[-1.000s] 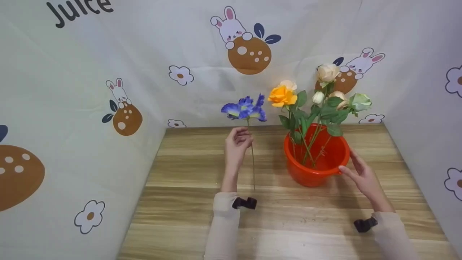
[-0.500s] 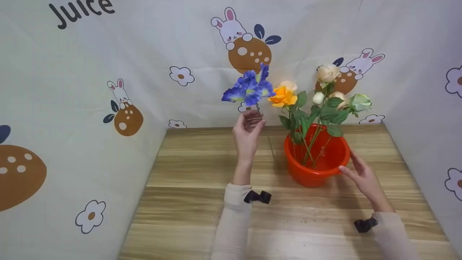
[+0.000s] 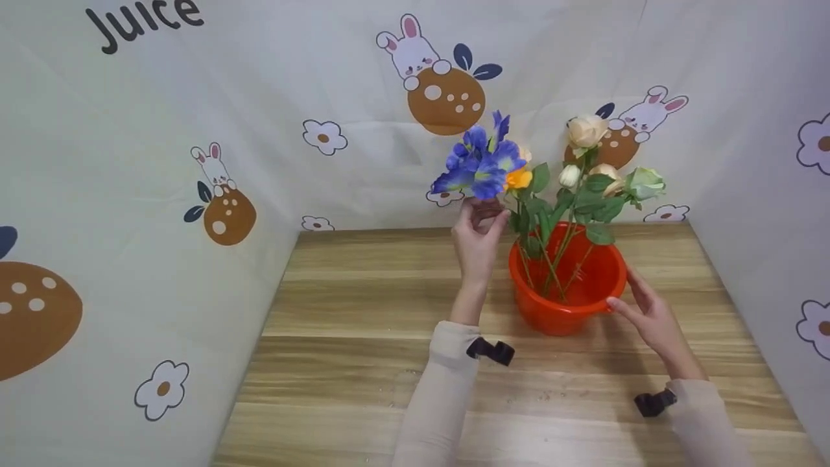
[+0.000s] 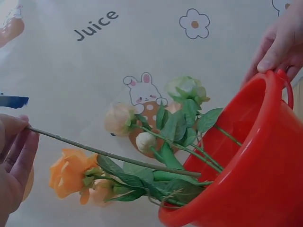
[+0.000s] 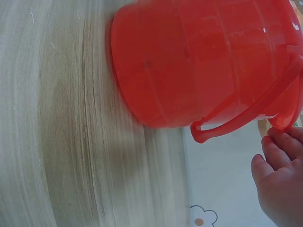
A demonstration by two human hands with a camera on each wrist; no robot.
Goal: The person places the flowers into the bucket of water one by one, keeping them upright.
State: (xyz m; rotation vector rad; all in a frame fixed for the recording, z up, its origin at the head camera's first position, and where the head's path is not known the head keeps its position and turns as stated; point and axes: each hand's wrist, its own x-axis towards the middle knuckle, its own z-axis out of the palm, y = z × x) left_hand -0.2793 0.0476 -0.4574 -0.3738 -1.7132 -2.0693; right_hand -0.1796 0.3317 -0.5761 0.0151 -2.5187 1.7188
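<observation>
A blue-violet artificial iris [image 3: 483, 165] is pinched by its stem just below the bloom in my left hand [image 3: 478, 243]. In the left wrist view, its bare stem [image 4: 113, 155] slants to the bucket, the lower end overlapping the bucket's mouth; whether it is inside I cannot tell. My right hand [image 3: 658, 321] holds the rim of the red bucket [image 3: 557, 321] at its right side, thumb near the rim. Standing in the bucket are several artificial roses, including an orange rose [image 4: 71, 172], a cream rose [image 3: 588, 131] and a pale green rose [image 3: 645, 183].
The bucket stands upright on a wood-grain table [image 3: 337, 376], its red handle [image 5: 251, 111] hanging at the side. Behind and beside the table hangs a cloth [image 3: 272, 78] printed with rabbits and flowers. Small specks lie on the tabletop near its front.
My left hand lifts the iris and carries it right toward the bucket, so its bloom now partly covers the orange rose. The right hand and bucket stay in place.
</observation>
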